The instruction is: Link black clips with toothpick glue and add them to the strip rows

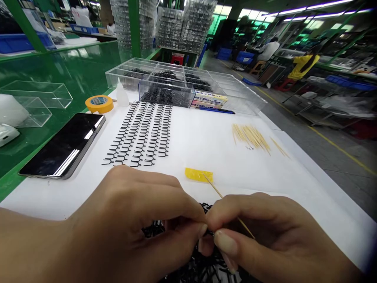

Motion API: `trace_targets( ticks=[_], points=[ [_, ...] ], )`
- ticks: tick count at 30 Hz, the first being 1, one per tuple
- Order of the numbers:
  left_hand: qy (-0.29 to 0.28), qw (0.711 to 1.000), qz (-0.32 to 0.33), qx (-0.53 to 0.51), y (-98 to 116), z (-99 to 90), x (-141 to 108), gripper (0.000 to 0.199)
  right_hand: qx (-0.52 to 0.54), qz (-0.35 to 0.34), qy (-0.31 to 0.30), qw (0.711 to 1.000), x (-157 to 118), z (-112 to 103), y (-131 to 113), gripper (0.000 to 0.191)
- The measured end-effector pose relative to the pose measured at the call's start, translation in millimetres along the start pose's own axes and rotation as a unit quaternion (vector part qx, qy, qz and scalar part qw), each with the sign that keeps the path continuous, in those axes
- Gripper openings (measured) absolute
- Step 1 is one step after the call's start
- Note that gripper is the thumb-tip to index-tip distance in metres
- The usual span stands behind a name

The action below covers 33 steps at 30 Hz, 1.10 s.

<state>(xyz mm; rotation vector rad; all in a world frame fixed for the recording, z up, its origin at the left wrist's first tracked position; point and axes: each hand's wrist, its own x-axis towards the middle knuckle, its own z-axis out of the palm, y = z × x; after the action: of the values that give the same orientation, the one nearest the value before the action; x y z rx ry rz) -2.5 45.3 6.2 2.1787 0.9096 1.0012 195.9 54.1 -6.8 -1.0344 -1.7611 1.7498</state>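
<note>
My left hand and my right hand meet near the bottom centre, thumbs and forefingers pinched together. A small black plastic piece shows between their fingertips; most of it is hidden. Beneath both hands lies a heap of black forked pieces. A toothpick slants behind my right forefinger, its far tip over a yellow tape strip; whether the hand grips it I cannot tell. Beyond my left hand, similar forked pieces are laid out in several columns on the white sheet.
A clear divided box with black pieces stands at the back. Loose toothpicks lie to the right. On the left are a phone, an orange tape roll and a small white bottle. People sit farther off, at right.
</note>
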Motion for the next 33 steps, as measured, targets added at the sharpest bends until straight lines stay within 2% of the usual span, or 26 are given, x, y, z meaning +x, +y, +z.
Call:
trace_targets(
  ticks=[5,9,13,18,23,33],
  points=[
    [-0.014,0.999,0.051,0.009,-3,0.3,2,0.011,-0.012,0.029,-0.004,1.000,2,2,-1,0.010],
    [-0.027,0.998,0.032,0.048,-1,1.8,0,0.011,-0.075,0.031,0.014,0.997,3,3,-1,0.014],
    [-0.014,0.996,0.023,0.089,6,2.9,-1,0.011,-0.101,0.009,0.014,0.995,1,1,-2,0.014],
    [0.007,0.998,-0.013,0.069,13,3.2,2,0.011,-0.013,-0.019,-0.014,1.000,-1,-3,-1,0.011],
    [0.018,0.998,-0.044,0.033,12,3.7,3,0.013,0.062,-0.016,-0.027,0.998,-2,-2,-1,0.011],
    [0.037,0.993,-0.074,0.081,21,4.2,4,0.010,0.015,-0.028,-0.011,0.999,0,-2,3,0.009]
  ],
)
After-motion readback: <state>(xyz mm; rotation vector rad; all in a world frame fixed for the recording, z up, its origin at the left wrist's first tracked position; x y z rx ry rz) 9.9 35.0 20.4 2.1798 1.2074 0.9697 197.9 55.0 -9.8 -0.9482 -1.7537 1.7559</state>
